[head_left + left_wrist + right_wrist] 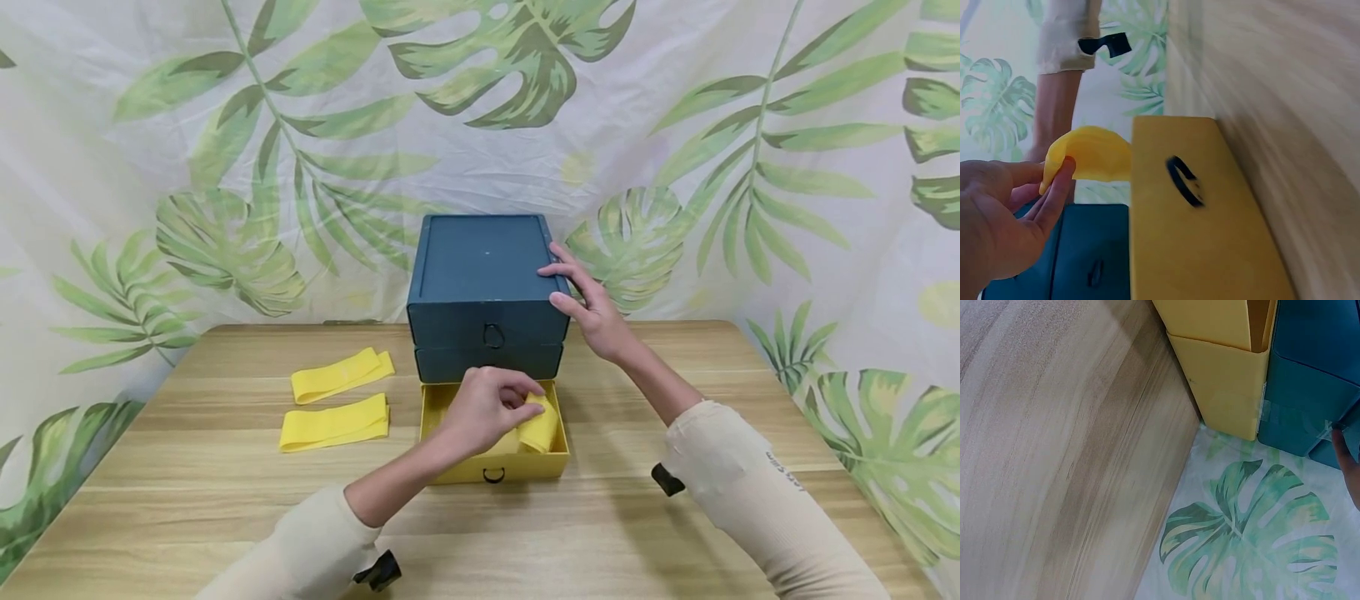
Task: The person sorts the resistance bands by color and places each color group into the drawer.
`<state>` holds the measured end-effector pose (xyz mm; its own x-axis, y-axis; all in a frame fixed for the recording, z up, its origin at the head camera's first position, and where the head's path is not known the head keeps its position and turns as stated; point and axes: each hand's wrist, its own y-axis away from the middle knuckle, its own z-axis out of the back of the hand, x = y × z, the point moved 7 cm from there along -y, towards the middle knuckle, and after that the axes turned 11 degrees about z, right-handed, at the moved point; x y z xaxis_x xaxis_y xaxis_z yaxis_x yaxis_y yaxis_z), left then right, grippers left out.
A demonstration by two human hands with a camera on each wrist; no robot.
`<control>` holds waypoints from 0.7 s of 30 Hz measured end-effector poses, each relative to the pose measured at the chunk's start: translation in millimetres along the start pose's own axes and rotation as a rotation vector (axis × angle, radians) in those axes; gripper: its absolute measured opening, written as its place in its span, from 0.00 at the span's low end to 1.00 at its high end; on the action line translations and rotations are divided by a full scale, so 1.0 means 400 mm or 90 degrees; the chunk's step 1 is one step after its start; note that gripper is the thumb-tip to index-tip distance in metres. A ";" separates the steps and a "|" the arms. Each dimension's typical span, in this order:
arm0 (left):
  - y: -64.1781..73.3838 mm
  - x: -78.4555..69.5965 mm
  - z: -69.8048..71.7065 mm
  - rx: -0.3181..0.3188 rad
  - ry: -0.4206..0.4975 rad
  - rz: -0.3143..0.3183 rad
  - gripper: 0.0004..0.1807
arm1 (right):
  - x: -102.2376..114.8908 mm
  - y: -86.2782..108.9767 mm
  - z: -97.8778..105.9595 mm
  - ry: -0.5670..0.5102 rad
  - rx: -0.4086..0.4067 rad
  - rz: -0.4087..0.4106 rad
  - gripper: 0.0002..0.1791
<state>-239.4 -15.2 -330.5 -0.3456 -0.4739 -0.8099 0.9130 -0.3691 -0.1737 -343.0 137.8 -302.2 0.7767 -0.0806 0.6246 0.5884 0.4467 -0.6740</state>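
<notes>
My left hand [483,410] pinches a folded yellow resistance band [538,427] between thumb and fingers, at the right side of a pulled-out yellow drawer [525,467]. The left wrist view shows the band [1094,153] arching from the fingertips down behind the drawer front [1191,256]. With fingers spread and fairly straight, my right hand [596,312] rests on the top right edge of the blue drawer box [480,258]. Only one finger [1349,465] of that hand shows in the right wrist view, touching the blue side. The left hand hides part of the drawer's inside.
Two more yellow bands [341,375] lie folded flat on the wooden table [225,500], left of the drawers. The blue drawers, with black loop pulls, stack above the yellow one. A leaf-print cloth [480,167] hangs behind the table.
</notes>
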 end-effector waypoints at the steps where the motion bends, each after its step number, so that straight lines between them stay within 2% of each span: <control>1: 0.005 0.008 0.004 -0.004 -0.004 0.008 0.06 | 0.000 0.000 0.001 0.000 -0.002 -0.001 0.22; 7: 0.034 0.069 0.042 -0.030 -0.034 0.042 0.05 | -0.001 0.002 0.004 -0.003 -0.009 -0.004 0.21; 13: 0.054 0.136 0.071 -0.026 -0.036 0.107 0.05 | 0.002 0.001 0.004 -0.010 -0.010 -0.006 0.21; 21: 0.062 0.182 0.092 -0.032 -0.062 0.152 0.05 | 0.001 0.004 0.004 -0.012 -0.009 -0.012 0.22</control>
<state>-250.1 -88.3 -373.1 -0.1355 -0.6187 -0.7738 0.9800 -0.1985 -0.0129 -341.9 140.0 -302.3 0.7610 -0.0723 0.6447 0.6064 0.4327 -0.6672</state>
